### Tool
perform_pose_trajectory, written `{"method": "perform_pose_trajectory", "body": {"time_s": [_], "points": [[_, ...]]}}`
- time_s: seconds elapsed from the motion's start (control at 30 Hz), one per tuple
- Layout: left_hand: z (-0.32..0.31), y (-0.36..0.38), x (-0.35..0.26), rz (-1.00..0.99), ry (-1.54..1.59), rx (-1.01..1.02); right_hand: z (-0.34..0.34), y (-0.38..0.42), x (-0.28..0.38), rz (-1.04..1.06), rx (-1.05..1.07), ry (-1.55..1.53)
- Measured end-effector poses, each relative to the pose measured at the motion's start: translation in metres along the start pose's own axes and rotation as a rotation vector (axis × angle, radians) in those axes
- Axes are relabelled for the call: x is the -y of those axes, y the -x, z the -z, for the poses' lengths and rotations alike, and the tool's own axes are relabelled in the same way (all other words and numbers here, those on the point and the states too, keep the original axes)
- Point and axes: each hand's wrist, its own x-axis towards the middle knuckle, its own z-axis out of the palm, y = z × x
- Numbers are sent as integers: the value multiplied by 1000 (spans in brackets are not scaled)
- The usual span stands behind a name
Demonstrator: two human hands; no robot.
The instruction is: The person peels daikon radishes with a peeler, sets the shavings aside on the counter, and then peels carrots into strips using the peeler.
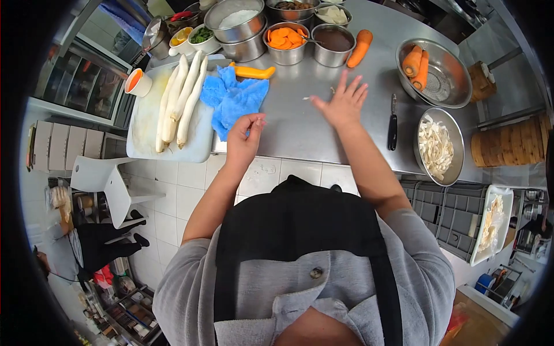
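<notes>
My right hand [344, 105] is spread open over the steel table [294, 132], close to a few tiny scraps [306, 98]. Beside a crumpled blue cloth [235, 99], my left hand [244, 138] has its fingers curled in; whatever may be between them is hidden. Several long white peeled roots [180, 109] lie on a white cutting board [140, 124] at the left. A yellow-orange elongated object [254, 72] pokes out behind the cloth. On the right of the table lies a black-handled peeler or knife [393, 127].
Bowls of carrot slices [285, 39], brown liquid [334, 40] and other ingredients line the back, with a carrot [360, 48]. At right stand a colander [441, 72] holding carrots and a bowl of pale shavings [436, 147]. A white chair [107, 181] and another person [86, 248] are at left.
</notes>
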Motion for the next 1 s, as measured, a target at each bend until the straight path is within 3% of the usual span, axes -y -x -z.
{"method": "perform_pose_trajectory", "body": {"time_s": [0.07, 0.17, 0.27, 0.4, 0.53, 0.63, 0.83, 1.0], "points": [[8, 6, -1, -30, 2, -10, -11, -31, -18, -87, -82, -45], [19, 14, 3, -49, -20, -9, -19, -43, -22, 100, -36, -38], [25, 17, 15, -4, 20, -20, -31, -31, -9, 277, 122, -413], [22, 17, 20, 22, 25, -13, -45, 26, 44, 626, -6, -299], [10, 9, -1, -48, -11, -41, -35, 48, 35, 783, -3, -355], [0, 7, -7, -115, -78, -55, -5, 58, 2, 756, 113, -312], [-16, 14, -1, -141, -110, -65, 47, 93, -78, 796, -67, -111], [-43, 14, -12, -126, -88, -4, 65, 112, -127, 755, 109, -119]]}}
